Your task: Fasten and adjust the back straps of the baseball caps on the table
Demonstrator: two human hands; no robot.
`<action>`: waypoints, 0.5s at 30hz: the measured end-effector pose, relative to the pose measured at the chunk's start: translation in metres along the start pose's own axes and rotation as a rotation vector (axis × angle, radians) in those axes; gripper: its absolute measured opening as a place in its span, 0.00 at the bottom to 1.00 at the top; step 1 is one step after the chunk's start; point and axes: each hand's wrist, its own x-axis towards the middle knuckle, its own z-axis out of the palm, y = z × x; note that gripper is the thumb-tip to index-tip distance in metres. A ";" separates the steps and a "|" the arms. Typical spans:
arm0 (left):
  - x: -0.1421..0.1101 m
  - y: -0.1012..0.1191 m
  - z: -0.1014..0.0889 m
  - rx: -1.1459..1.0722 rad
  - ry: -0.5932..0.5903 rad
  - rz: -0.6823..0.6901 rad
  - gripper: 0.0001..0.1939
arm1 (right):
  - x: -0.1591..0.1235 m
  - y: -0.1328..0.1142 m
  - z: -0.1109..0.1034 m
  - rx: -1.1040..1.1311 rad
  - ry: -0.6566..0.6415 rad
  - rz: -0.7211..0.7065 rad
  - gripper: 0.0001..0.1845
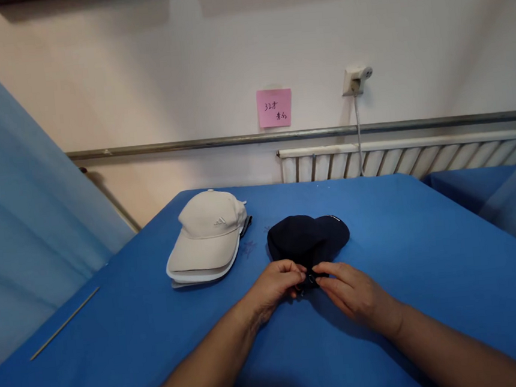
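Note:
A dark navy baseball cap (300, 236) lies on the blue-covered table, its brim pointing away to the right. Both hands are at its near side, where the back strap (309, 279) with a small ring-like metal part shows between them. My left hand (278, 283) pinches the strap from the left, thumb against fingers. From the right, my right hand (356, 293) grips the other side of the strap between thumb and fingertips. Left of the hands sits a stack of caps, with a beige cap (211, 227) on top, a white brim and a darker one beneath it.
A thin stick (64, 323) lies at the left of the blue table (428, 275). Blue curtains (28, 201) hang at the left. Behind the table are a metal rail (199, 144), a radiator (394, 157), a plugged socket (354, 81) and a pink note (274, 108).

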 end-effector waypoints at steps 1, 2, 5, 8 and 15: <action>0.001 -0.001 0.001 0.014 0.010 0.005 0.09 | 0.001 -0.001 -0.001 0.007 -0.008 -0.006 0.14; 0.002 -0.002 0.001 0.028 0.019 0.011 0.09 | 0.002 -0.001 -0.001 0.013 -0.014 -0.011 0.13; 0.005 -0.006 0.004 0.072 0.042 0.034 0.08 | 0.002 -0.002 -0.001 0.015 -0.026 -0.022 0.13; 0.008 -0.009 0.008 0.109 0.067 0.046 0.07 | 0.002 -0.003 -0.001 0.005 -0.025 -0.041 0.14; 0.007 -0.009 0.015 0.134 0.097 0.050 0.11 | -0.001 -0.001 0.000 0.027 -0.059 -0.030 0.16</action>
